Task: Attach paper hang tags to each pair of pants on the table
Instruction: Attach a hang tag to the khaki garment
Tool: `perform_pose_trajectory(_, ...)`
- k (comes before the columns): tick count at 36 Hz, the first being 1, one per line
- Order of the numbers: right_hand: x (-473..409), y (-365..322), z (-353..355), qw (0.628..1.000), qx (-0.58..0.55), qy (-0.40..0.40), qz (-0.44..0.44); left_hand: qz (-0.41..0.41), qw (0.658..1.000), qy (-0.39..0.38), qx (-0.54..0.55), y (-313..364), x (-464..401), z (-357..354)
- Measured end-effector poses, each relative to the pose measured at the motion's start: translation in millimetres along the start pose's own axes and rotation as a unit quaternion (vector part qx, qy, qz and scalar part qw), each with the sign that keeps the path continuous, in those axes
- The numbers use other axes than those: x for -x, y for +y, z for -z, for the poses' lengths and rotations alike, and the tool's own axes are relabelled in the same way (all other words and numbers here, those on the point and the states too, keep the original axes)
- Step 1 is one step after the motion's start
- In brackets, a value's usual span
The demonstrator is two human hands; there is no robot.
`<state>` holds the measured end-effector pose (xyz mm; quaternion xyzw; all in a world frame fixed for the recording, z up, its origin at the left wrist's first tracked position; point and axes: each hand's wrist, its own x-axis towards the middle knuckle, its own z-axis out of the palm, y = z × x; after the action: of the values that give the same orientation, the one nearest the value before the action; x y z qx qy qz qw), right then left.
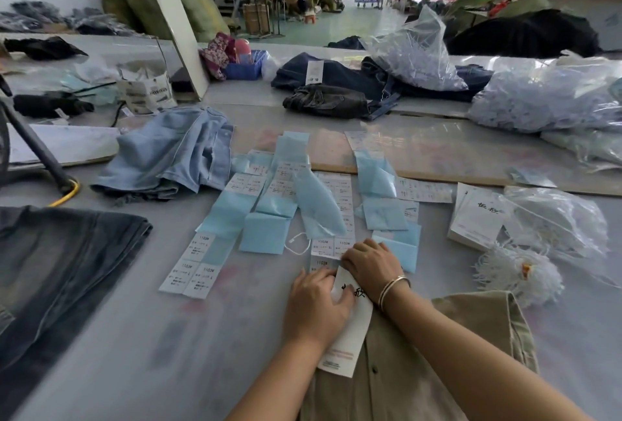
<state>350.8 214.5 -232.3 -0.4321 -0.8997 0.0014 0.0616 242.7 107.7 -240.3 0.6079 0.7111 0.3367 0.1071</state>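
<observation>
A long white paper hang tag (346, 343) with black characters lies on the khaki pants (420, 370) at the near edge of the table. My left hand (313, 306) rests on the tag's upper left part, thumb pressing its face. My right hand (370, 265), with bracelets at the wrist, has its fingers curled over the tag's top end, beside a white size sticker (321, 264). What the right fingertips pinch is hidden. A white string loop (298, 244) lies just beyond my hands.
Sheets of white size stickers on blue backing (269, 215) spread across the table's middle. A stack of hang tags (471, 218) and bags of white strings (552, 218) sit at right. Light blue jeans (168, 154) and dark jeans (60, 269) lie left; more pants (336, 84) lie farther back.
</observation>
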Motion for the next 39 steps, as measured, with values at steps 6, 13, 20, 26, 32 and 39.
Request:
perform_pose_trajectory(6,-0.1,0.5,-2.4,0.999,-0.034,0.016,-0.024,0.001,1.000,-0.004,-0.012,-1.2,-1.6,-1.1)
perform_pose_trajectory(13,-3.7,8.5,-2.9,0.971,-0.222,0.035,-0.082,0.004,1.000,0.004,-0.018,-1.7,-1.5,-1.4)
perform_pose_trajectory(20,-7.0,9.1,-3.6,0.944,-0.303,0.041,-0.123,0.001,1.000,0.011,-0.017,-2.6,-0.9,-2.8)
perform_pose_trajectory(26,-6.0,9.3,-4.9,0.959,-0.260,0.054,-0.099,0.001,1.000,0.001,-0.025,-2.6,-1.8,-3.3)
perform_pose_trajectory(32,-1.5,5.0,-3.3,0.984,-0.174,0.036,-0.013,0.003,0.999,-0.007,-0.031,-1.0,-1.6,-3.1)
perform_pose_trajectory(39,-0.5,3.9,-3.9,0.983,-0.175,0.055,-0.013,0.009,1.000,-0.008,-0.023,0.5,-1.2,-1.6)
